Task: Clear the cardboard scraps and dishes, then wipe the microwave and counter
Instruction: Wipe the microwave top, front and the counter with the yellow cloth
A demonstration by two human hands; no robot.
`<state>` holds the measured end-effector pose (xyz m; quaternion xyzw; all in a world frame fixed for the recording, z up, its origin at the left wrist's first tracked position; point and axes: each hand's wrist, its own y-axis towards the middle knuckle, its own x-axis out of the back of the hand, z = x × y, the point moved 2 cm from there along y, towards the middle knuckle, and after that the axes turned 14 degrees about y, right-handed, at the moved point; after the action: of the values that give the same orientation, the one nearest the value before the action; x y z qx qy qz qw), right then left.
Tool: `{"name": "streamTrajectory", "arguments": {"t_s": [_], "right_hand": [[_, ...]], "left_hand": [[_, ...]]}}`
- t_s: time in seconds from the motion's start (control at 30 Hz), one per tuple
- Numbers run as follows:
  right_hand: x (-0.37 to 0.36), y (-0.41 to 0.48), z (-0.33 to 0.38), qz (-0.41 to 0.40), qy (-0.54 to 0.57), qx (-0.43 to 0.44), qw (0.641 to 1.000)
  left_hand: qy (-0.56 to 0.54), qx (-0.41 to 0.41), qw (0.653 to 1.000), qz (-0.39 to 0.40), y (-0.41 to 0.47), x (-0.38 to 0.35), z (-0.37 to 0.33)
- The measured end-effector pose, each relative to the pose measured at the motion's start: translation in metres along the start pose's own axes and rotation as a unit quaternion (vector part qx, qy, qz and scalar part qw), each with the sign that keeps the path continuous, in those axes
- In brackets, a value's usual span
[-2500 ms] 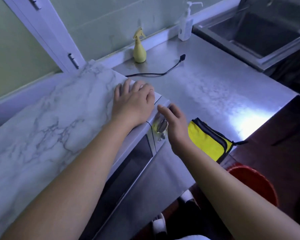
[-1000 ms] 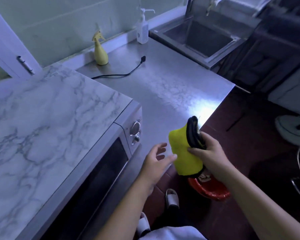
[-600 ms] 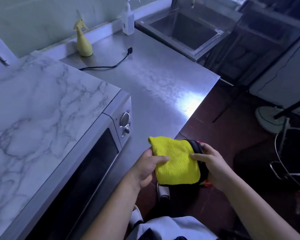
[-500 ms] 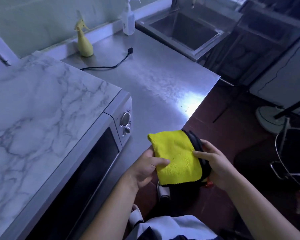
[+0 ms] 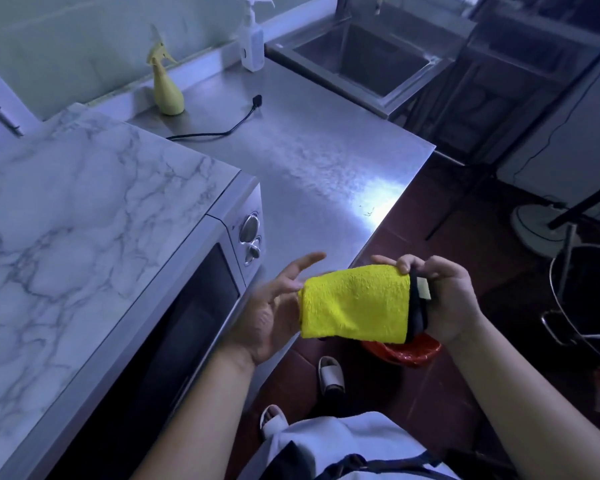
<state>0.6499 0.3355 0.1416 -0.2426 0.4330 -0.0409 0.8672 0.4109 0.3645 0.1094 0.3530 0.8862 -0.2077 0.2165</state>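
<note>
One yellow microfiber cloth (image 5: pixel 354 303) with black trim, folded, is held in the air past the near edge of the steel counter (image 5: pixel 309 161), above a red bucket (image 5: pixel 407 351) on the floor. Right hand (image 5: pixel 444 299): fingers curled, pinching the cloth's black-trimmed right end. Left hand (image 5: pixel 274 306): fingers spread and loose, palm at the cloth's left end, contact unclear. One microwave (image 5: pixel 118 237) at left with a marble-pattern top and two knobs (image 5: pixel 249 226). On the far counter: one yellow spray bottle (image 5: pixel 167 91), one pump bottle (image 5: pixel 252 46), one black power cord (image 5: pixel 222 129). One sink (image 5: pixel 361 53) at far right.
</note>
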Motion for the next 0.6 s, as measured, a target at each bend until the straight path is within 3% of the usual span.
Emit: {"name": "streamTrajectory", "arguments": {"t_s": [0.1, 0.2, 0.3, 0.37, 0.47, 0.53, 0.6], "right_hand": [[0.008, -0.003, -0.006, -0.028, 0.001, -0.019, 0.999], [0.018, -0.001, -0.016, -0.107, -0.008, -0.028, 0.994], [0.018, 0.004, -0.025, -0.189, -0.21, 0.049, 0.958], [-0.004, -0.002, -0.03, -0.066, -0.344, 0.079, 0.933], [-0.041, -0.014, -0.057, 0.16, -0.444, 0.037, 0.881], [-0.05, -0.009, -0.077, 0.175, -0.475, 0.126, 0.853], [-0.065, -0.001, -0.088, 0.1, -0.444, 0.221, 0.862]], "left_hand": [[0.129, 0.062, 0.989, -0.048, -0.002, -0.008, 0.006], [0.192, 0.074, 0.973, -0.103, 0.0, -0.009, 0.007], [0.237, 0.075, 0.946, -0.207, 0.001, -0.014, -0.004], [0.286, 0.062, 0.925, -0.243, -0.002, -0.022, -0.013], [0.298, 0.034, 0.915, -0.269, -0.011, -0.032, -0.032], [0.23, 0.029, 0.932, -0.277, -0.017, -0.035, -0.047], [0.136, 0.036, 0.955, -0.259, -0.021, -0.04, -0.063]]}}
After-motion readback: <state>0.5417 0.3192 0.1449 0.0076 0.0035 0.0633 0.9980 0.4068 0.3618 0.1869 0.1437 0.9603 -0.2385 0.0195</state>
